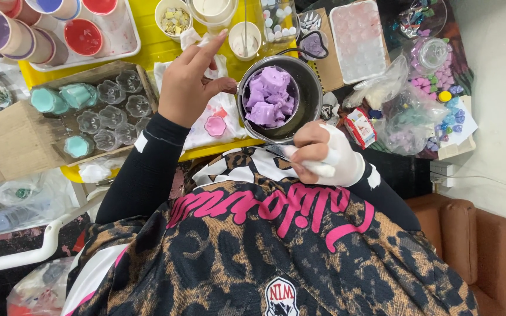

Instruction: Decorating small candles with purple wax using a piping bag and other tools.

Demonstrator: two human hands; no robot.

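Note:
A metal pot [307, 108] holding pale purple chunks [269, 96] stands on the yellow table in front of me. My left hand [188, 85] grips the pot's left rim with the thumb and curled fingers, and its index finger is raised. My right hand [323, 153], wrapped in a white glove, sits at the pot's near edge. It is closed on a thin metal blade [275, 151] that points left. A small pink flower-shaped piece [215, 125] lies on a stained white cloth [229, 111] just left of the pot.
A cardboard box [13, 131] at left holds clear flower moulds [112, 117], some filled with teal. A white tray [125, 35] of cups with coloured liquid is at far left. A frosted mould tray [358, 38] and bags of coloured shapes [411, 117] lie at right.

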